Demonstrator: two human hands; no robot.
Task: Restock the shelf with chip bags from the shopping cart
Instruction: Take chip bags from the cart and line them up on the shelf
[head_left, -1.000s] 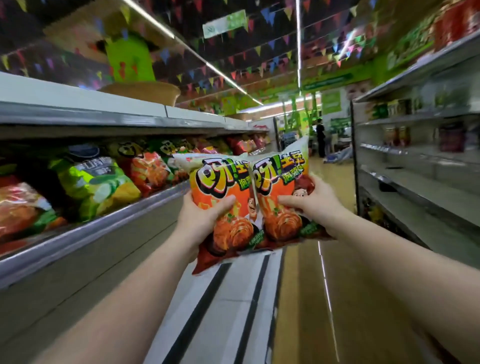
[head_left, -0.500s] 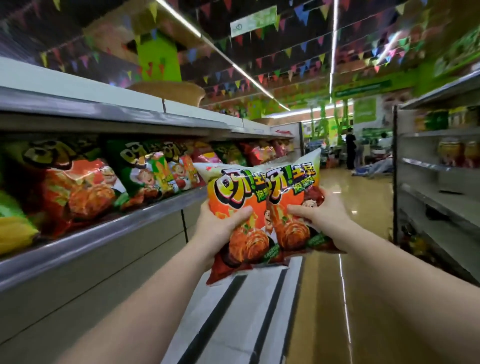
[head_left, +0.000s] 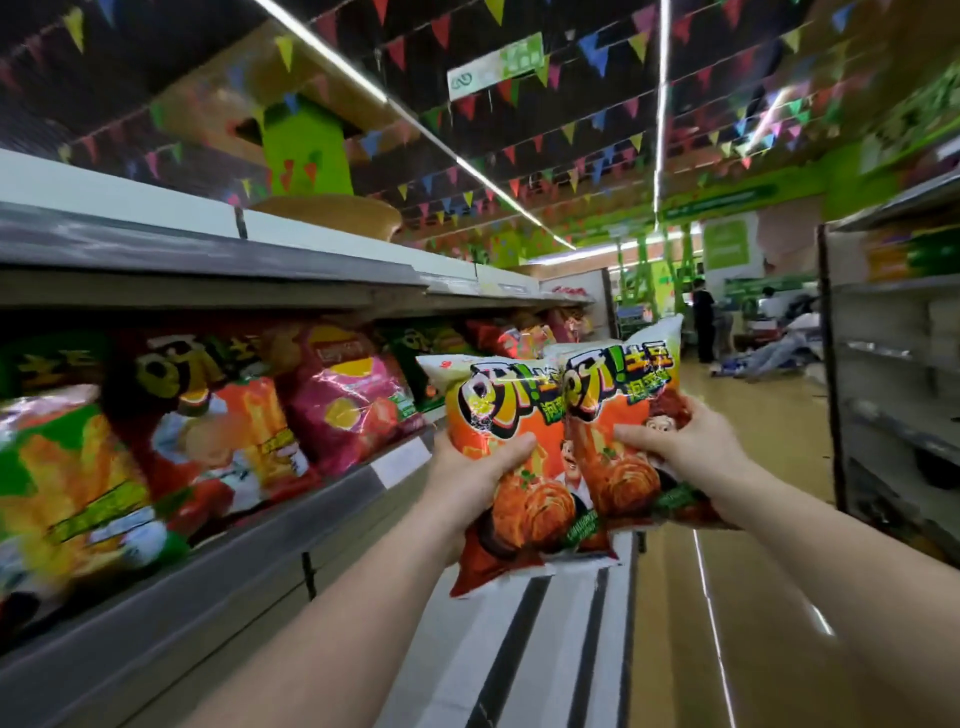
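Now both hands grip glossy, crinkled chip bags.

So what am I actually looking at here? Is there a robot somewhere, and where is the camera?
There is no robot. A person wears a wide-angle camera on the head, which looks forward and down, so you see their own two bare arms reaching out.

The left hand grips one orange chip bag, and the right hand grips a second matching bag. The two are held side by side, slightly overlapping, in the aisle.

On the person's left runs a store shelf already lined with chip bags, among them a pink-red one. Another shelf unit stands on the right. The wide lens bends straight lines, and the shelf bags are blurred. Strings of coloured flags hang from the ceiling, and people stand far down the aisle.
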